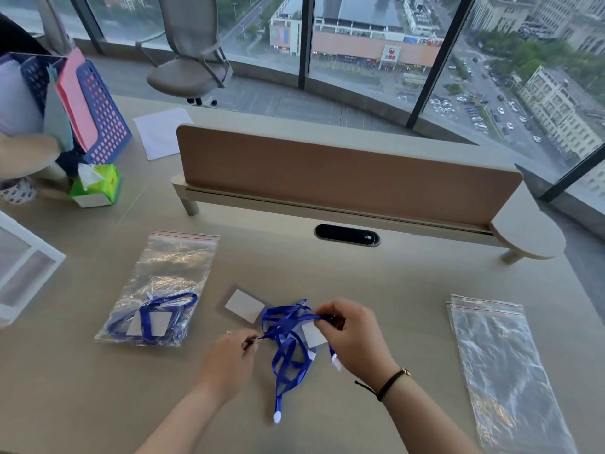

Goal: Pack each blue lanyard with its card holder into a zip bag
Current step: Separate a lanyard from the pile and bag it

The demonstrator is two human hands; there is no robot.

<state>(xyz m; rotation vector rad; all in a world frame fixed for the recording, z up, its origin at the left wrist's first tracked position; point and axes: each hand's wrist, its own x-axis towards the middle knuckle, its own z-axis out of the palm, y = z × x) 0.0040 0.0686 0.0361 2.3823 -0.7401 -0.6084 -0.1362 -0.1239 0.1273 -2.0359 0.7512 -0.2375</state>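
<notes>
Left hand: the left hand is low on the desk, finger and thumb pinched on the tip of a blue lanyard, right at the left edge of the tangle.
Right hand: the right hand has its fingers curled in, nipping a strand at the tangle's upper right; there's a dark cord on the wrist.
Lanyard now: strung between the two hands and spilling toward the viewer, one long loop trailing down to a white clip at the near end. More than one ribbon may be knotted in there; I can't separate them.
Card holders: one card holder lies flat just behind the tangle, another is half buried under the ribbon beside the right hand.
Key relation: the empty zip bags are stacked off to the right, long axis running away from the viewer, red-lined mouths at the far end; the right hand is clearly the nearer one.
Done already: a packed bag sits left, lanyard and holder inside.
Materials: flat woven ribbon, limp and snag-prone; bags are thin crinkly clear film, glossy; holders are stiff clear sleeves with white inserts; the desk is smooth and matt.
Judgement: untangling first, bagging after.
</notes>
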